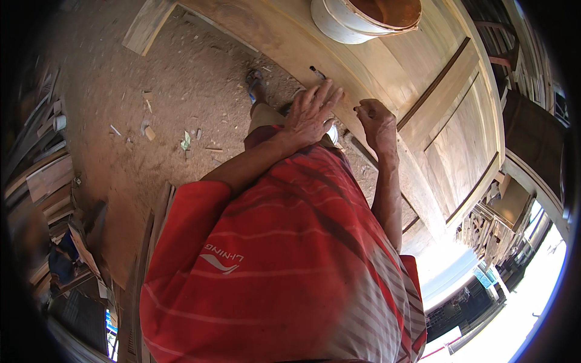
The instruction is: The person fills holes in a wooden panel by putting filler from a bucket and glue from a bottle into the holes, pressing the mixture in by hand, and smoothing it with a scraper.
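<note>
A large pale wooden panelled door (399,66) lies in front of me, its long near edge running along my body. My left hand (313,110) is at that edge with its fingers stretched out over the wood. Just beyond the fingertips is a dark slot (316,72) cut in the door. My right hand (378,124) is closed above the door frame, to the right of the left hand. A small dark bit shows at its finger ends; what it grips is too small to name.
A white bucket (345,24), brown inside, stands on the door's far part. A plank end (147,30) juts out at the upper left. Wood scraps (149,133) litter the dirt floor. Stacked boards (51,181) line the left side; more wood pieces (484,233) are piled at right.
</note>
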Demonstrator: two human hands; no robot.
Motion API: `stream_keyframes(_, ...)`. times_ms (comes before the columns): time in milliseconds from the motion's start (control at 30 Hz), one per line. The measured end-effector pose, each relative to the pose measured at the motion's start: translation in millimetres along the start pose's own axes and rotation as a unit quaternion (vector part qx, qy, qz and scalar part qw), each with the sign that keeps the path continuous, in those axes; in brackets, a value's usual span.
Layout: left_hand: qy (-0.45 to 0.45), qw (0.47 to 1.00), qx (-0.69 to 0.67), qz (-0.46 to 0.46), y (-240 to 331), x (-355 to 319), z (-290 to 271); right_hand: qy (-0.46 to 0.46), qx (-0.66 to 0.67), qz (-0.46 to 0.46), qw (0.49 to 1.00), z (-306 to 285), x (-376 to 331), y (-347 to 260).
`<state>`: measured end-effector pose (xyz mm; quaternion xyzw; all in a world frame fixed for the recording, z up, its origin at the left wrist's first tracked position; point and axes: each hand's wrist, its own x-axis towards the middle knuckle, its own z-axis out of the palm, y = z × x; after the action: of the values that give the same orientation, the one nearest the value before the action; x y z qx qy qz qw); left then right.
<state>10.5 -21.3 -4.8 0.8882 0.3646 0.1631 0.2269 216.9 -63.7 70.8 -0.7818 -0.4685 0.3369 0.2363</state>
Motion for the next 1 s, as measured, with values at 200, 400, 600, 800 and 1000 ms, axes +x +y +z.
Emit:
stream_keyframes(200,-0.018,1.0,0.023,0.005,4,4,-1,0.02,-0.005,0.034,0.999,-14,-6,15)
stream_keyframes(400,-0.042,0.999,-0.009,-0.027,5,4,1,-0.002,-0.01,0.047,0.999,-12,-8,15)
stream_keyframes(600,0.027,0.997,-0.066,-0.018,-12,-12,-2,-0.015,-0.032,0.026,0.999,-6,-3,13)
stream_keyframes(800,0.066,0.992,-0.017,-0.106,-28,-4,-11,-0.037,0.006,-0.01,0.999,1,7,-11)
stream_keyframes(1000,0.057,0.994,0.027,-0.091,-39,-1,-20,-0.041,-0.019,-0.163,0.986,31,43,-44)
